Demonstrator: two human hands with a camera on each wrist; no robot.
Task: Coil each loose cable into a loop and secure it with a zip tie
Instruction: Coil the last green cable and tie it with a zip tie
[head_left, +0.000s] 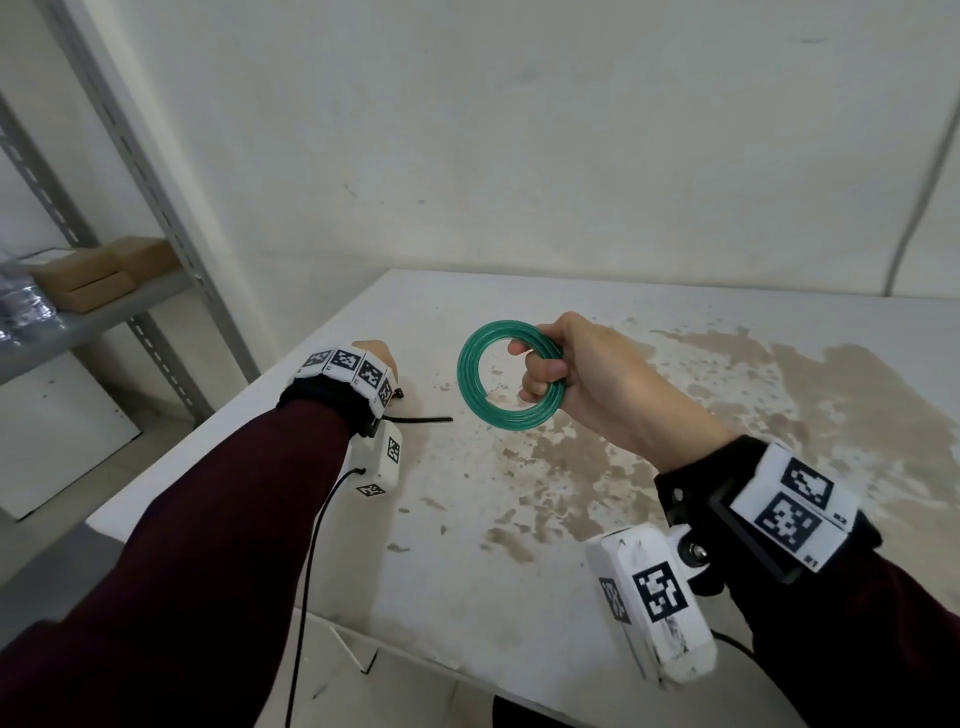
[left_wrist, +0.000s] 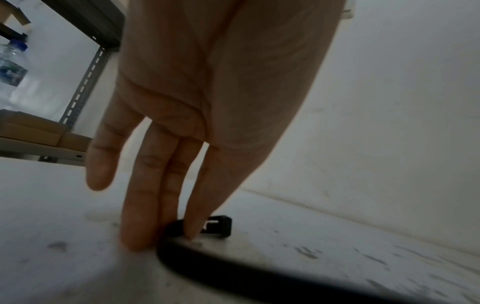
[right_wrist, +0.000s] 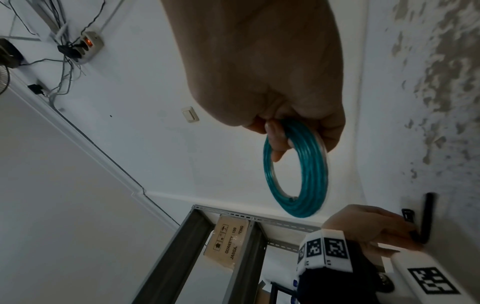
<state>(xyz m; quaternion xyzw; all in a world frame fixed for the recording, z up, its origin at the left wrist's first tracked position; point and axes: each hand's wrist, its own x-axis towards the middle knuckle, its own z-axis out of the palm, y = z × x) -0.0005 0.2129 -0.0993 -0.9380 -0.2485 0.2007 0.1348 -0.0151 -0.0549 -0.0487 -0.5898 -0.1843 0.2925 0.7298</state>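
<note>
Green cable (head_left: 510, 375), coiled, gripped in curled right-hand fingers (head_left: 540, 370), held above desk (head_left: 519, 545). Black zip tie (left_wrist: 219, 226) on desk, under straight left-hand fingers (left_wrist: 140, 205) pressing it.

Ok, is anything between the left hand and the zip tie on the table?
No. The left hand's fingertips are already down on the black zip tie on the table.

Right hand (head_left: 582, 374): raised above the table's middle, fingers curled around the green cable coil (head_left: 511, 375), wrist bent, coil upright. Left hand (head_left: 375, 358): lowered near the table's left edge, fingers (left_wrist: 140, 205) extended downward, fingertips touching the black zip tie (left_wrist: 218, 226)
</note>
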